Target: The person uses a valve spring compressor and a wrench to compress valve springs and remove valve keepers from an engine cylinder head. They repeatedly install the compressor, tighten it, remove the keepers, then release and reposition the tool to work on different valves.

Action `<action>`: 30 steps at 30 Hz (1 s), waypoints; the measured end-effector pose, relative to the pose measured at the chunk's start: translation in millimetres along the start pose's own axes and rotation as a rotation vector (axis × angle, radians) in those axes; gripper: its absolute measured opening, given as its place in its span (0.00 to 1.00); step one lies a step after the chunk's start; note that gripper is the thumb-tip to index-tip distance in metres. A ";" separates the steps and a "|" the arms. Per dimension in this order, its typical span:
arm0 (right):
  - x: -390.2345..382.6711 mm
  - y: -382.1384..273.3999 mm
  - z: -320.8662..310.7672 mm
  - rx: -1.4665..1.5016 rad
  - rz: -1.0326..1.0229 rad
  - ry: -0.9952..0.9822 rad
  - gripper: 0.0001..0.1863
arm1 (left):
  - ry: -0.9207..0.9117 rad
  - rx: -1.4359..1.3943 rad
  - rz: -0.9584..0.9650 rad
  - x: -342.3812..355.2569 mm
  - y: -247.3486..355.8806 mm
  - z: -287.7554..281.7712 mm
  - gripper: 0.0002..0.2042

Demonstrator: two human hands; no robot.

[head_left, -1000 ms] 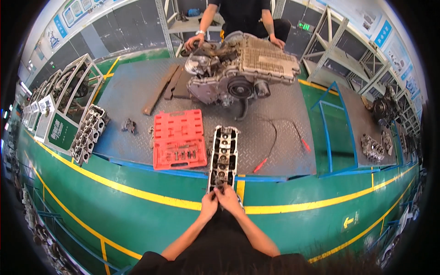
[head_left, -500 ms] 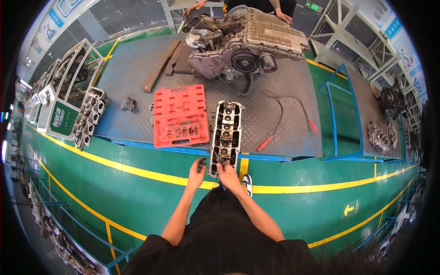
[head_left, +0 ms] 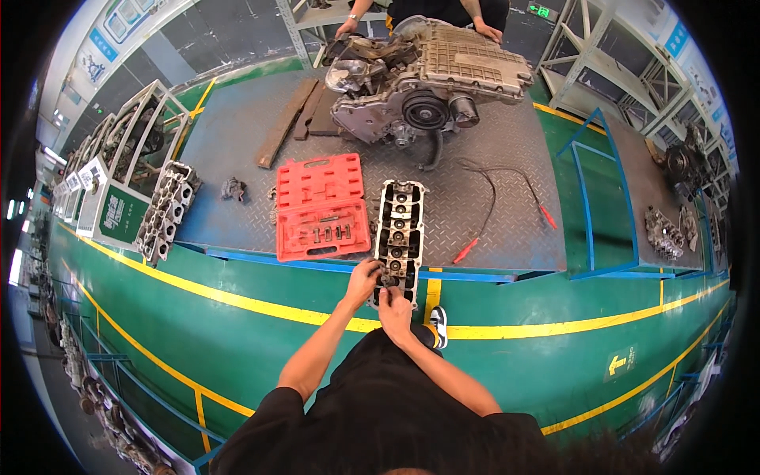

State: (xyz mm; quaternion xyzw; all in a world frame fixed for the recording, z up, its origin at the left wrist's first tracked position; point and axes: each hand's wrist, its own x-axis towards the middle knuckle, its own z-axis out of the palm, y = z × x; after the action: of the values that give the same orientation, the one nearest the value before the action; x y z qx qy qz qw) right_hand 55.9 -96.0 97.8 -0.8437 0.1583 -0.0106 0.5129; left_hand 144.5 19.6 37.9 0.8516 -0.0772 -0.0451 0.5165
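Note:
A long metal cylinder head [head_left: 400, 212] lies lengthwise before me, its near end reaching past the bench's front edge. Over the left side of that near end is my left hand [head_left: 364, 280], its fingers drawn together. My right hand [head_left: 394, 312] is beside it, thumb and fingers pinched at the end of the cylinder head. A small dark metal part seems to be between the two sets of fingertips, too small to name. Left of the cylinder head lies an open red tool case [head_left: 321, 180] with several short metal pieces in its near half.
A large engine [head_left: 431, 79] stands at the back of the steel-topped bench [head_left: 514, 206], with another person's hands on it. Wooden planks [head_left: 286, 123], a cable with red handles [head_left: 492, 207] and a second cylinder head [head_left: 168, 210] lie around. A blue frame [head_left: 587, 202] stands to the right.
My left hand has moved right and forward, from beside the cylinder head onto its near end, fingers now closed near my right hand. The whole view has shifted slightly.

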 end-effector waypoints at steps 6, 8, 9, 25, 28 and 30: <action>14.2 13.3 -21.2 -0.124 -0.029 -0.149 0.16 | 0.056 -0.032 -0.069 -11.5 -5.4 0.7 0.09; 13.6 4.2 -35.9 -0.102 -0.089 -0.185 0.16 | 0.054 -0.036 -0.072 -13.6 -2.5 -1.6 0.08; 13.7 0.7 -39.6 -0.087 -0.101 -0.220 0.16 | 0.056 -0.039 -0.073 -13.2 -1.7 -2.7 0.08; -2.7 35.6 -35.1 0.458 0.333 -0.431 0.13 | -0.092 0.020 0.088 -30.4 14.8 -6.5 0.13; -7.6 20.9 -42.6 0.197 0.137 -0.391 0.17 | -0.126 0.023 0.022 -34.1 28.3 -13.3 0.12; -8.0 20.5 -42.7 0.153 0.130 -0.408 0.19 | -0.114 -0.045 -0.085 -34.6 26.1 -9.8 0.13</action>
State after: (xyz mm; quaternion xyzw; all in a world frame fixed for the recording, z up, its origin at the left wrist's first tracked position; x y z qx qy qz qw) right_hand 35.4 -139.3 101.3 -0.7749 0.1042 0.1815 0.5965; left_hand 109.8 22.4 65.5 0.8384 -0.0695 -0.1172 0.5278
